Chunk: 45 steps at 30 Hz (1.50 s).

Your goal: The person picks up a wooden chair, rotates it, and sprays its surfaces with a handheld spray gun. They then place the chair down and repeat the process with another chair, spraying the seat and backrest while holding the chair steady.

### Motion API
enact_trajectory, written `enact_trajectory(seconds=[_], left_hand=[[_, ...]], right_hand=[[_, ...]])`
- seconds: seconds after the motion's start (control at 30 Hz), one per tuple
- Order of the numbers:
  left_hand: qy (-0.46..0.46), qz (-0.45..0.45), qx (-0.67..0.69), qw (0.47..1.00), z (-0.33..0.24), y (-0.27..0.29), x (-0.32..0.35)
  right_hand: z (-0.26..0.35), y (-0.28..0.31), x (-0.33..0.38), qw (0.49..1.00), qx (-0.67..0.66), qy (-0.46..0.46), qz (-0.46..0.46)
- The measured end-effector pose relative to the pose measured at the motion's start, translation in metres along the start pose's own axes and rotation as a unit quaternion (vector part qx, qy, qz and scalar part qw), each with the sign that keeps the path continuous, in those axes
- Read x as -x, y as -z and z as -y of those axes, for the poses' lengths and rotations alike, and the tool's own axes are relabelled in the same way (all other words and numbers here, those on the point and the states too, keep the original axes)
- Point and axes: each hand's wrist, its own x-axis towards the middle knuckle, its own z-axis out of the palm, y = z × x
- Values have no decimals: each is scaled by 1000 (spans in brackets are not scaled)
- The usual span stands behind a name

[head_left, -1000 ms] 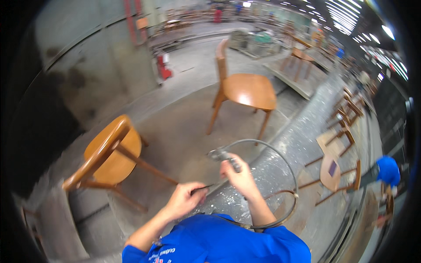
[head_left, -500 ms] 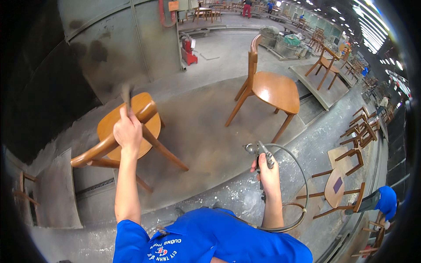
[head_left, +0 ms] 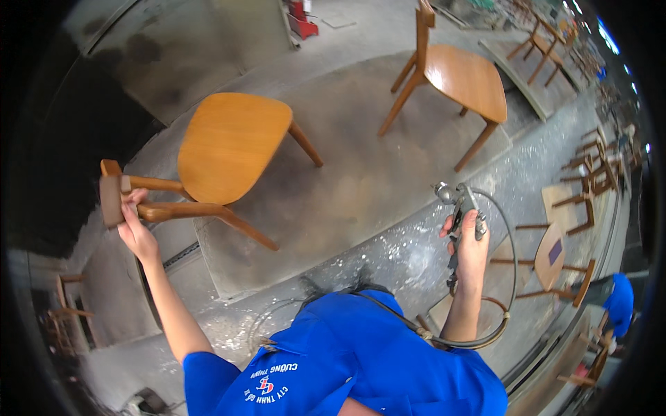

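Note:
My left hand (head_left: 137, 229) reaches out to the left, closed on what looks like a wide flat brush with brown bristles (head_left: 111, 202). The brush is against or just over the curved backrest of a varnished wooden chair (head_left: 232, 149), hiding the middle of that backrest. I cannot tell whether the fingers also touch the wood. The chair's rounded seat lies beyond, its back toward the left. On my right side, my right hand (head_left: 472, 243) grips a metal spray gun (head_left: 463, 205), its nozzle pointing up and left. A dark hose (head_left: 515, 267) loops from the gun.
Both nearby chairs stand on a stained board (head_left: 333, 187); the second chair (head_left: 466, 80) is at the far right. Another chair (head_left: 544, 45) is behind it. Unassembled chair parts (head_left: 551, 256) lie right, near a person in blue (head_left: 619, 301). A dark-stained wall (head_left: 187, 48) rises far left.
The left chair has turned, its backrest now to the left. My left hand has moved left and nearer with the brush. The whole view has tilted down; the spray gun remains in my right hand.

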Motion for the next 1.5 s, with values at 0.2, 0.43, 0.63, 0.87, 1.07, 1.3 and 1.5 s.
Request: enact_trajectory(seconds=[0.2,0.43,0.63,0.87,1.07,1.3,1.5], left_hand=[[4,-65,-110,992,14,-40,-1],[60,-231,-237,942,24,-47,-67],[118,-225,-224,941,66,-14,-136],[79,-234,-342,907,90,-4,-155],[80,-213,-351,908,103,1,-163],[85,-221,-327,915,109,-2,-168],[125,-190,-355,907,108,-2,-170]], right_hand=[[-11,10,-5,999,-24,-35,16],[9,6,-1,987,-13,36,154],[38,-19,3,912,-54,62,402],[40,-38,1,958,-1,125,257],[31,-42,-5,969,-11,142,204],[3,-37,-21,983,38,82,160],[-23,-27,-35,990,68,-15,124]])
